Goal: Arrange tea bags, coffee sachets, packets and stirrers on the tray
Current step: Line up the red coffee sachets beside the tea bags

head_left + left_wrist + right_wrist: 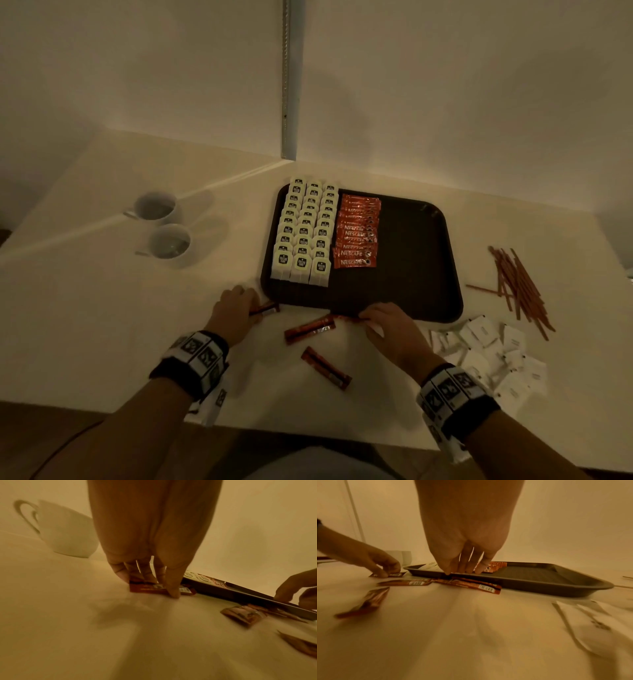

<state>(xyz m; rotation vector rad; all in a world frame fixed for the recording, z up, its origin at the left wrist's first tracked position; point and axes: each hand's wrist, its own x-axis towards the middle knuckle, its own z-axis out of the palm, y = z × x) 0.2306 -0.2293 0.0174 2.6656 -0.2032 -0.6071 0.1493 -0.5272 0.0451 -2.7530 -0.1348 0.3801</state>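
A dark tray (418, 260) holds three columns of tea bags (303, 233) and one column of red coffee sachets (358, 236). My left hand (250, 303) pinches a loose sachet (266, 308) on the table just off the tray's front left corner; in the left wrist view thumb and fingers (173, 592) close on that sachet (145, 589). My right hand (368, 317) comes down with thumb and fingertips (447, 571) on another sachet (476, 585) lying against the tray's front rim (530, 586).
Two more sachets (310, 329) (325, 368) lie between my hands. White packets (486, 346) are heaped at the right, brown stirrers (520, 284) beyond them. Two white cups (156, 205) (169, 241) stand at the left. A wall is close behind the tray.
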